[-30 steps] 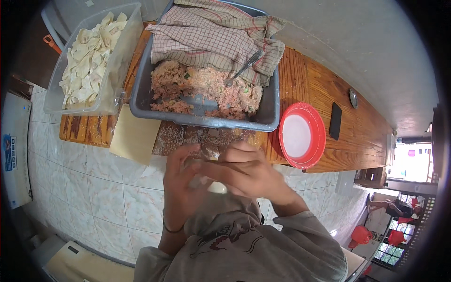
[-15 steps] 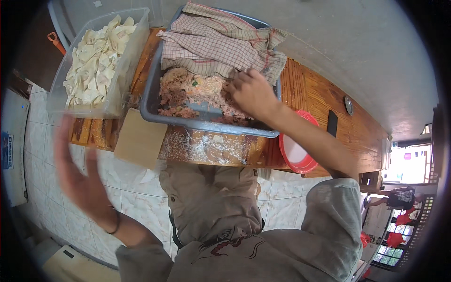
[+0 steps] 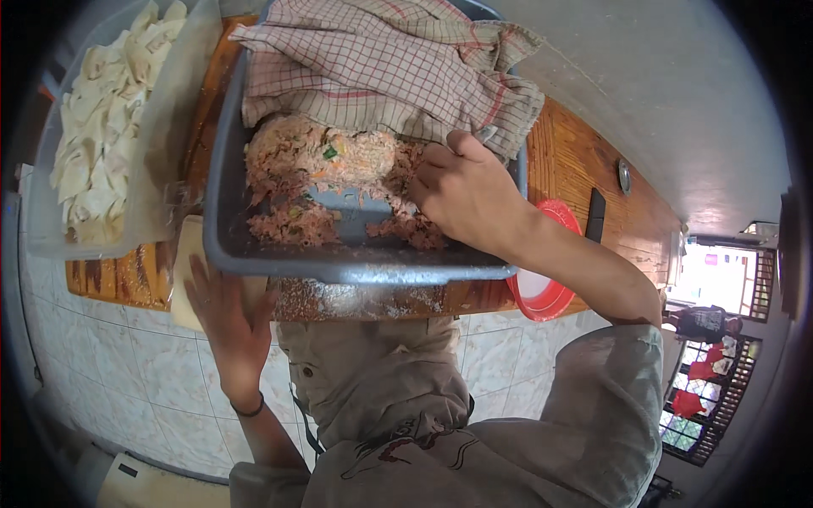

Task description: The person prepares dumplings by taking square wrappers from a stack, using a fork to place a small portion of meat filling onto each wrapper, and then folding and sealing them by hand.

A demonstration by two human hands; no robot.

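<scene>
My right hand [image 3: 466,196] is closed round a metal spoon [image 3: 484,133] in the pink, green-flecked minced filling [image 3: 296,144] of a grey plastic tub [image 3: 356,267]. A checked cloth [image 3: 381,59] covers the tub's back part. My left hand [image 3: 230,326] has its fingers spread over a stack of pale square wrappers [image 3: 190,239] at the table's front edge, left of the tub. Whether the fingertips touch the stack I cannot tell. Left of the tub, a translucent container [image 3: 157,199] holds several folded, pale filled wrappers [image 3: 102,135].
A red bowl [image 3: 566,292] of white contents, partly behind my right arm, stands right of the tub on the wooden table [image 3: 635,237]. A black phone [image 3: 596,216] and small metal dish [image 3: 625,176] lie further right. Another person [image 3: 703,326] is at the far right.
My hands, earlier together at my front round something pale, have parted. The right moved up into the tub onto the spoon; the left swung left by the container, then came back, opened, to the wrappers.
</scene>
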